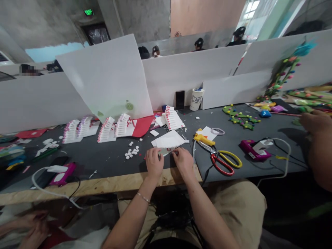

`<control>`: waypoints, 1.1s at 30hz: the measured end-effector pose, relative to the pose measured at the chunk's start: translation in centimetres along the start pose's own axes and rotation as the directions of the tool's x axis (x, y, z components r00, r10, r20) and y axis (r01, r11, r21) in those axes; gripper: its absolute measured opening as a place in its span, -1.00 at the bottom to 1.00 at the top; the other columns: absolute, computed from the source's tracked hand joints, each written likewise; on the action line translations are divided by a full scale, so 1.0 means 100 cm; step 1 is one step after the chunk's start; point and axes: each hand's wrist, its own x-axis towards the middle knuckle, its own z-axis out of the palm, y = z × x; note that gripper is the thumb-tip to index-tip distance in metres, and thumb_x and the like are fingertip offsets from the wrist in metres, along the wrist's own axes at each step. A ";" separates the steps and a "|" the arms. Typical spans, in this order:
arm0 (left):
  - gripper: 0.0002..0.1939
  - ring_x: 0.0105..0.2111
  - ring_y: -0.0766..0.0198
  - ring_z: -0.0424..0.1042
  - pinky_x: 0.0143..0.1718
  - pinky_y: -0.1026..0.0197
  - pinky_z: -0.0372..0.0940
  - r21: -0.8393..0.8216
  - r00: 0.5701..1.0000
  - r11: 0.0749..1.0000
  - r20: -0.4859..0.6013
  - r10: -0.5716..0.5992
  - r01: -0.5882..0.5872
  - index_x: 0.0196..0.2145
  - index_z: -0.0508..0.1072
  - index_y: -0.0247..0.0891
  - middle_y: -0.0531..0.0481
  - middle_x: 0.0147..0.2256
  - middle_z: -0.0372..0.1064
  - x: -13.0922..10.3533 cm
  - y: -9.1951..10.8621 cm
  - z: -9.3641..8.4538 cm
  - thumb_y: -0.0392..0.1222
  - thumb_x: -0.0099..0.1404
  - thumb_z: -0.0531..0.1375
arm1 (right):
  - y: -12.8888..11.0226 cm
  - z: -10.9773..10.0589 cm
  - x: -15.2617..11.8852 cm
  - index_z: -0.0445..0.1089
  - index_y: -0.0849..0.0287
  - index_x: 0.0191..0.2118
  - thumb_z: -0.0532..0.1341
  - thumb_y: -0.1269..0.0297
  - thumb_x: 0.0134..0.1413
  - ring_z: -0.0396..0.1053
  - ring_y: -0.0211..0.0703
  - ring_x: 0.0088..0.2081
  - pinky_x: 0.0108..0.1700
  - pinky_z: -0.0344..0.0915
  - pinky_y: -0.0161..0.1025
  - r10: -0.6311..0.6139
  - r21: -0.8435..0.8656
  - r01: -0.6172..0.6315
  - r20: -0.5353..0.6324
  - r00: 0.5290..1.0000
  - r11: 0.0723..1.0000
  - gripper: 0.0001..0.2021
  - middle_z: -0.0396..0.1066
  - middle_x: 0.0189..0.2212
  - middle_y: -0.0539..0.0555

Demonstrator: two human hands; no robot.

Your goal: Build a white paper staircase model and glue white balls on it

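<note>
Near the table's front edge, my left hand (155, 160) has its fingers bent down against a small pale strip (166, 152), whose details are too small to tell. My right hand (183, 159) pinches the other end of this strip. Just beyond both hands lie white paper sheets (169, 139). A cluster of small white pieces (131, 152) is left of my left hand. To the right of my right hand are a yellow glue gun (204, 139) and scissors (223, 164) with a red and a yellow handle loop.
Fanned white strips with red tips (171, 119) stand behind the papers, with more at left. A paper cup (196, 99) and phone (180, 99) stand by the divider. Magenta power sockets (255, 150) sit right and left. Another person's arm (320, 148) reaches in at right.
</note>
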 end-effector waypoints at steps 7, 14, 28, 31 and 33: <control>-0.86 -0.12 0.12 0.35 -0.07 0.08 0.19 0.049 0.934 0.998 0.355 -0.042 0.026 -0.21 0.48 -0.19 -0.06 -0.19 0.47 -0.016 0.016 -0.003 -0.25 0.35 0.12 | 0.033 -0.020 0.052 0.42 0.20 0.00 0.08 0.58 0.03 0.31 0.01 -0.06 -0.08 0.18 -0.20 -0.222 -0.026 0.224 0.062 0.973 0.974 -0.59 0.43 -0.03 0.21; -0.87 -0.13 0.14 0.36 -0.09 0.10 0.19 0.002 0.948 0.992 0.293 -0.123 0.128 -0.23 0.50 -0.21 -0.06 -0.22 0.47 -0.014 0.007 0.000 -0.30 0.32 0.15 | 0.031 0.009 0.050 0.50 0.22 -0.23 0.16 0.58 -0.05 0.35 -0.06 -0.23 -0.16 0.21 -0.24 -0.378 0.004 0.382 0.152 0.913 0.924 -0.73 0.46 -0.30 0.18; -0.93 -0.26 0.21 0.41 -0.18 0.17 0.26 -0.097 0.923 0.918 0.018 -0.384 0.383 -0.34 0.45 -0.28 -0.04 -0.34 0.43 -0.015 -0.032 0.004 -0.37 0.20 0.26 | 0.018 0.035 0.020 0.43 0.18 -0.01 0.12 0.33 0.16 0.30 -0.06 -0.29 -0.21 0.27 -0.18 -0.570 0.142 0.563 0.008 0.822 0.814 -0.70 0.34 -0.35 0.14; -0.96 -0.25 0.20 0.42 -0.18 0.17 0.26 -0.078 0.914 0.911 0.035 -0.404 0.405 -0.34 0.48 -0.26 -0.03 -0.36 0.44 -0.009 -0.029 0.006 -0.32 0.20 0.28 | 0.021 0.036 0.018 0.43 0.21 -0.01 0.08 0.28 0.20 0.29 -0.03 -0.28 -0.20 0.28 -0.14 -0.578 0.158 0.574 -0.024 0.816 0.804 -0.69 0.34 -0.34 0.16; -0.97 -0.26 0.20 0.43 -0.18 0.17 0.25 -0.044 0.905 0.905 0.070 -0.420 0.423 -0.35 0.50 -0.25 -0.03 -0.37 0.45 -0.006 -0.026 0.006 -0.28 0.21 0.29 | 0.022 0.036 0.016 0.43 0.21 -0.01 0.07 0.26 0.22 0.29 -0.02 -0.28 -0.20 0.28 -0.13 -0.580 0.166 0.578 -0.043 0.814 0.799 -0.69 0.33 -0.34 0.17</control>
